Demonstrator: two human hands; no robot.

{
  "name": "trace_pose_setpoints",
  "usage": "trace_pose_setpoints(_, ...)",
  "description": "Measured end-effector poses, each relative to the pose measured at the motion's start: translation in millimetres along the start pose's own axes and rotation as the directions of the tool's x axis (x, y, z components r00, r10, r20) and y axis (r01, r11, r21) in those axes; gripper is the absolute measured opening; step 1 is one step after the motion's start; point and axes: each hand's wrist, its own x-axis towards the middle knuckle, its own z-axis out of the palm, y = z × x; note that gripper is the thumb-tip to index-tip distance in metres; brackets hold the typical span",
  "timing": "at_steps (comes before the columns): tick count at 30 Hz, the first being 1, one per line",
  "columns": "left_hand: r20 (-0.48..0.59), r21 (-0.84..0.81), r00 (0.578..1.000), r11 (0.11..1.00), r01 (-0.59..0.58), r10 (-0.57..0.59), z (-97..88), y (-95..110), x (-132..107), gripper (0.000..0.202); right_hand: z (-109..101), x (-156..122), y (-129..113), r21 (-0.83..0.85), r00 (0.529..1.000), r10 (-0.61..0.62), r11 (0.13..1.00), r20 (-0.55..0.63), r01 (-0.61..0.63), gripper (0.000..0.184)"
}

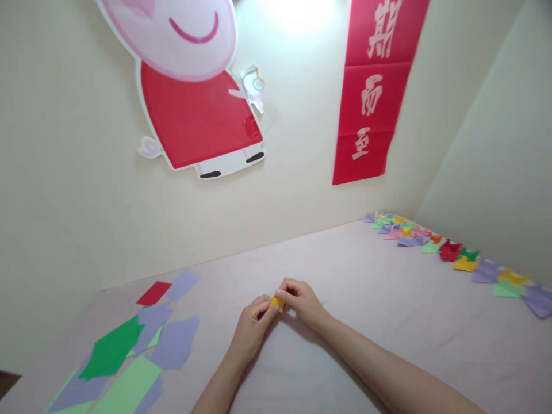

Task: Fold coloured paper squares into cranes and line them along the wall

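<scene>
A small piece of folded yellow paper (pixel 276 303) is held between my two hands, above the middle of the pale sheet. My left hand (pixel 255 322) pinches its left and lower side between thumb and fingers. At its upper right, my right hand (pixel 301 300) closes thumb and fingertips on the edge. Fingers cover much of the paper, so its full shape cannot be made out.
Loose sheets of green paper (pixel 112 348), purple paper (pixel 176 343) and red paper (pixel 154 293) lie at the left. Rows of folded paper pieces (pixel 466 263) in several colours line the right edge. Behind stands a wall with a pig cutout (pixel 198 115) and a red banner (pixel 366 103).
</scene>
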Motion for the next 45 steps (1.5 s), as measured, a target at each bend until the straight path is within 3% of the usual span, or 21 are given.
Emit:
trace_pose_setpoints(3,-0.007,-0.013,1.0,1.0,-0.011,0.011,-3.3,1.0,-1.7,0.041,1.9,-0.1,-1.1,0.002,1.0,0.0,1.0,-0.003,0.0,0.039)
trace_pose_setpoints(11,-0.154,-0.096,0.987,0.995,0.024,-0.039,-1.8,-6.8,-0.9,0.044,-0.2,-1.5,-3.2,-0.043,0.998,-0.042,0.998,-0.038,0.041,0.035)
trace_pose_setpoints(18,-0.181,-0.128,0.98,0.99,0.058,-0.081,-0.2,-7.5,-2.5,0.044,0.0,-4.3,-6.8,-0.049,0.997,-0.061,0.997,-0.049,0.059,0.032)
trace_pose_setpoints(27,-0.148,-0.17,0.985,0.984,0.06,-0.085,0.1,-6.4,-2.8,0.035,1.4,-6.7,-5.2,-0.138,0.994,-0.108,0.985,0.007,0.108,0.033)
trace_pose_setpoints(33,-0.091,-0.207,0.994,0.978,0.035,-0.055,-2.9,0.3,-6.3,0.025,4.1,-11.1,-6.2,-0.288,0.98,-0.196,0.937,0.028,0.196,0.019)
trace_pose_setpoints(40,-0.058,-0.276,0.994,0.958,0.076,-0.095,-4.9,-1.1,-7.9,0.044,5.3,-14.7,-10.1,-0.427,0.951,-0.288,0.849,0.116,0.31,0.015)
trace_pose_setpoints(45,-0.059,-0.28,0.993,0.957,0.078,-0.098,-3.4,-0.1,-8.0,0.038,3.6,-16.3,-9.7,-0.468,0.933,-0.33,0.808,0.144,0.358,0.019)
